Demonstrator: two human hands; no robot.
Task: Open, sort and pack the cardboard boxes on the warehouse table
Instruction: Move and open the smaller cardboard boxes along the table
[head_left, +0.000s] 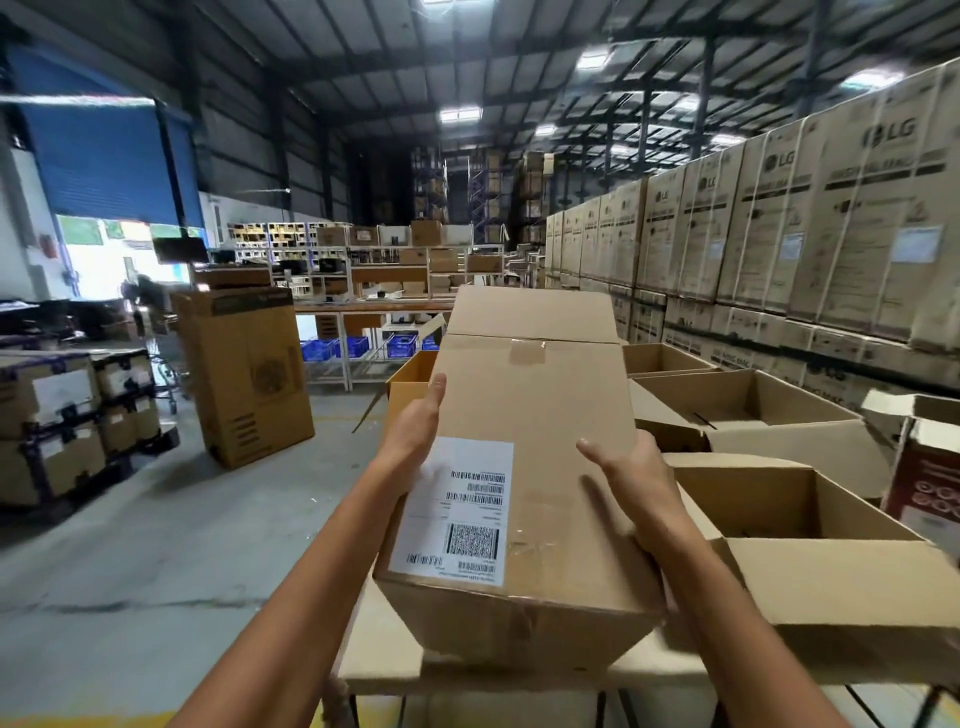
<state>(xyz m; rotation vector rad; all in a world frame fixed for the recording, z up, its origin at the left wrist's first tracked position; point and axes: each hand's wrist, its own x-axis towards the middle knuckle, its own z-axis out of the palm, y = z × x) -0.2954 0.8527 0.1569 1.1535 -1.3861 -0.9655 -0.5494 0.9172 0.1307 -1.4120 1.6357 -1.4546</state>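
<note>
A long brown cardboard box is tilted up in front of me, its near end low over the table. A white shipping label with barcodes sits on its upper face near me. Brown tape closes the seam at the far end, where one flap stands up. My left hand grips the box's left edge, thumb pointing up along it. My right hand grips the right edge with the thumb on the upper face. The fingers of both hands are hidden behind the box.
Several open empty cardboard boxes stand on the table to my right, and a small yellow-brown box sits behind the held one. Stacked LG cartons wall the right side. A tall carton and a pallet of boxes stand on the floor at left.
</note>
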